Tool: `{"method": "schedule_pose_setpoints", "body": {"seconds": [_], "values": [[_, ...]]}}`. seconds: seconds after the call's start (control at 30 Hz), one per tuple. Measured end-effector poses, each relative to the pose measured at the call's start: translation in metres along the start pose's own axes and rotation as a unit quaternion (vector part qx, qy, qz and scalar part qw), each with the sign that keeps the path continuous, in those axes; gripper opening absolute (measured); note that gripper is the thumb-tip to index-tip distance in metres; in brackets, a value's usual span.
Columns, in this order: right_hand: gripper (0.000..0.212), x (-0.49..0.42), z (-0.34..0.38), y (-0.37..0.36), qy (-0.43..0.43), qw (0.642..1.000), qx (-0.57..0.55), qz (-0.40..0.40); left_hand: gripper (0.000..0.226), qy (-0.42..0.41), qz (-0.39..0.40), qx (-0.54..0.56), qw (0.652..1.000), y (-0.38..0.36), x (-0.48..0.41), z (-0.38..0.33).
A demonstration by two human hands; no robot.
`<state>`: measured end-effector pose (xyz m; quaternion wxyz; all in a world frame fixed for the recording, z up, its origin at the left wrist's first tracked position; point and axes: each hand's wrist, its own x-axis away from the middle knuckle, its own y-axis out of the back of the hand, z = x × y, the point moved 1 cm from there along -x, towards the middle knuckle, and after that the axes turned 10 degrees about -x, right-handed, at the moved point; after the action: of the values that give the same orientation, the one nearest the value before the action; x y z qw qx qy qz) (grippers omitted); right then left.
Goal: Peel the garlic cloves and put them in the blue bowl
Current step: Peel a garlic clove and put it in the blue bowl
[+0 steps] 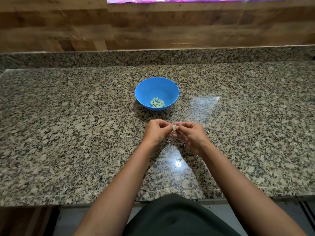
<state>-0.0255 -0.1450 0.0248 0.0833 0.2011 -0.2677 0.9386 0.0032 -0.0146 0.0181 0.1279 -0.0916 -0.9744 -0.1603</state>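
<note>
A blue bowl [157, 86] stands on the granite counter, with several peeled pale cloves [157, 102] lying at its bottom. In front of the bowl, above the counter, my left hand [156, 132] and my right hand [190, 134] meet fingertip to fingertip. Between them they pinch a small pale garlic clove [174, 127]; thin bits of skin show around it. Both hands have curled fingers, and most of the clove is hidden by them.
The speckled granite counter [68, 133] runs left to right, with a raised granite lip and a wooden wall [153, 28] behind it. Small flakes of garlic skin [128, 136] lie near my hands. The counter's front edge is close to my body.
</note>
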Motion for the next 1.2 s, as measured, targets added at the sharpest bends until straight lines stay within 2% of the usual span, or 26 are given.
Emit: {"method": "schedule_pose_setpoints", "body": {"seconds": [0.23, 0.37, 0.47, 0.57, 0.67, 0.73, 0.93, 1.2], "values": [[0.011, 0.000, 0.002, -0.001, -0.012, 1.000, -0.025, 0.001, 0.009, -0.008, -0.057, -0.048, 0.997, -0.004, 0.000, 0.004], [0.015, 0.001, 0.004, 0.004, -0.050, 0.996, -0.074, -0.019, 0.008, -0.017, -0.081, -0.116, 0.990, 0.002, -0.003, 0.008], [0.018, 0.001, 0.006, 0.006, -0.067, 0.993, -0.097, -0.029, 0.021, -0.016, -0.055, -0.154, 0.986, 0.002, -0.004, 0.012], [0.015, 0.002, 0.006, 0.005, -0.068, 0.993, -0.091, -0.031, 0.029, 0.006, -0.001, -0.065, 0.998, -0.005, -0.001, 0.012], [0.014, 0.003, 0.007, 0.003, -0.055, 0.996, -0.065, -0.023, 0.013, 0.017, 0.012, 0.027, 0.999, -0.006, 0.001, 0.006], [0.013, 0.004, 0.008, 0.003, -0.036, 0.999, -0.032, -0.016, 0.005, 0.018, 0.020, 0.053, 0.998, -0.005, 0.001, 0.005], [0.011, 0.005, 0.008, 0.004, 0.027, 0.992, 0.126, 0.003, 0.007, 0.026, 0.024, 0.081, 0.996, -0.004, 0.000, 0.005], [0.014, 0.002, 0.001, 0.001, 0.038, 0.999, -0.001, -0.003, 0.011, 0.030, 0.022, 0.119, 0.992, -0.004, 0.003, -0.003]]}}
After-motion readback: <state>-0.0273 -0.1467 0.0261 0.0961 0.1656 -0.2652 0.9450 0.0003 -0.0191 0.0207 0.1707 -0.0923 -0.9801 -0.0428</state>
